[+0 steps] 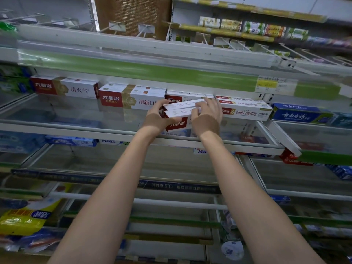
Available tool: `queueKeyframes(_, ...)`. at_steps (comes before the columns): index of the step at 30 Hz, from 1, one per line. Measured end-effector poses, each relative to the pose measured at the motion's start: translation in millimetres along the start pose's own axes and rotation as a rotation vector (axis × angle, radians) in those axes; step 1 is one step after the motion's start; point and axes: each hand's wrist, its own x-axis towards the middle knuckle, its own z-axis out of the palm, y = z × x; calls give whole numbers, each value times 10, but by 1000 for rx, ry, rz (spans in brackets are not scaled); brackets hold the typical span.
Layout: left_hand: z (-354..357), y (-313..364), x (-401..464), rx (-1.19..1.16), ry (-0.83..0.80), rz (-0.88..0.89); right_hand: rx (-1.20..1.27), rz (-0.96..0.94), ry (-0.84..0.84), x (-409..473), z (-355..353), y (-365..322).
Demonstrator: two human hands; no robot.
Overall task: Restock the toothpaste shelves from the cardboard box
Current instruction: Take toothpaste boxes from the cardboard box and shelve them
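Both my hands hold a small stack of red-and-white toothpaste boxes [181,113] just above the glass shelf [80,128], at its middle. My left hand [159,118] grips the stack's left end, thumb over the top. My right hand [207,116] curls over the right end with fingers on the top box. Matching red-and-white boxes [131,97] stand to the left, and another stack [245,109] lies to the right. The cardboard box is not in view.
A green price rail [152,73] of the shelf above hangs close over the hands. Blue toothpaste boxes [302,115] sit far right. Lower glass shelves hold blue and red boxes [72,141]. A yellow package [26,218] lies at lower left.
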Motion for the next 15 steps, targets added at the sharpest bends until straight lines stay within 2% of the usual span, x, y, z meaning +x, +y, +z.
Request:
queueKeyframes(4, 2, 3, -3, -52, 8, 0, -26, -205, -150, 45, -77, 29)
queueKeyframes(11, 4, -1, 17, -39, 78, 1, -180, -166, -1, -87, 95, -5)
queueKeyframes(15, 36, -28, 41, -4, 119, 8, -276, -133, -29, -152, 69, -76)
